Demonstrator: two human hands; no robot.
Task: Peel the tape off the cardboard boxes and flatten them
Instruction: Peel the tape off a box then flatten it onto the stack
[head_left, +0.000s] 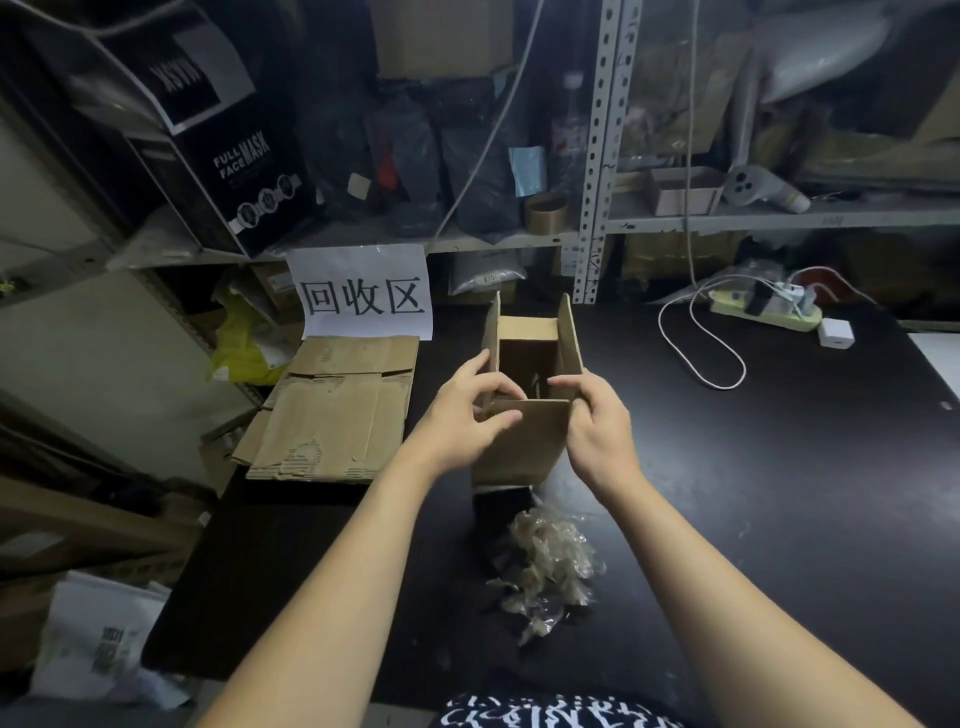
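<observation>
A small brown cardboard box stands upright on the black table, its top flaps open and raised. My left hand grips the near left corner, fingers curled over the near flap. My right hand holds the near right corner, fingers reaching into the opening, thumb outside. A heap of crumpled peeled tape lies on the table just in front of the box. Flattened cardboard is stacked to the left.
A paper sign hangs behind the flattened stack. Metal shelves full of boxes and bags rise behind the table. A power strip with a white cable lies at the back right.
</observation>
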